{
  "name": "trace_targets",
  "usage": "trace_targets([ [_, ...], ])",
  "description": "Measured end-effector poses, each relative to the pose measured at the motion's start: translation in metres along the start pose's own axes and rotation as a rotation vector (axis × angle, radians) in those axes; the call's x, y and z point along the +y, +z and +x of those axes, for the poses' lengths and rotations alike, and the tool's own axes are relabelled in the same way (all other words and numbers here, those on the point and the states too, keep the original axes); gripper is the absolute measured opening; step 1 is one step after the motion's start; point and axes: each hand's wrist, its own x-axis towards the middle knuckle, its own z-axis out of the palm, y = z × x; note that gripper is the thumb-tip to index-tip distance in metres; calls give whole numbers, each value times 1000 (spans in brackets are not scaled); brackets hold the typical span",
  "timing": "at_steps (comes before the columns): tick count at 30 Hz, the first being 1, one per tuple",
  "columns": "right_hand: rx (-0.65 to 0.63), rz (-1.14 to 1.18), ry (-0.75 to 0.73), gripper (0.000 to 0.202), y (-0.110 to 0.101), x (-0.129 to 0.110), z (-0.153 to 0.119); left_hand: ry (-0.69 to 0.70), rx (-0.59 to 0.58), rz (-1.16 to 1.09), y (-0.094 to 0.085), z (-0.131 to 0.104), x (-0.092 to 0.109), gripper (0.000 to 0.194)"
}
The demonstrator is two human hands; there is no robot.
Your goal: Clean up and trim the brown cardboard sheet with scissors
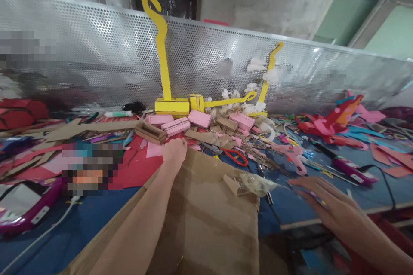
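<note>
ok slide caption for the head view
Left hand at the far edge of brown cardboard, right hand apart, yellow hooks beyond.

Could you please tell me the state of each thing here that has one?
Left hand, at the far edge of the brown cardboard
Right hand, apparently holding a slim tool
Tall yellow hook, upright
Middle yellow hook, roughly horizontal
Cardboard tray, open-topped
Pink glue gun, lying on its side
Red-handled scissors, lying down; blade position unclear
Clear plastic, crumpled
</note>
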Motion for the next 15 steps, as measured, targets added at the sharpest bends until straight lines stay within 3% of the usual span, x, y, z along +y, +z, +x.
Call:
trace_targets([
  [2, -55, 44, 44, 45, 9, -17, 17, 3, 5, 8, 1, 0, 0, 53],
  [5, -204, 23, 8, 75, 31, -43, 43, 11, 11, 16, 1, 1, -1, 53],
  [6, -237, 38, 16, 77, 39, -51, 50, 14, 12, 18, 1, 1, -2, 53],
  [11, -209, -87, 95, 38, 69, -70, 62, 21, 10, 22, 1, 2, -3, 53],
  [15, -182, -224, 8, 23, 73, -67, 60, 29, 11, 23, 2, 1, -1, 51],
])
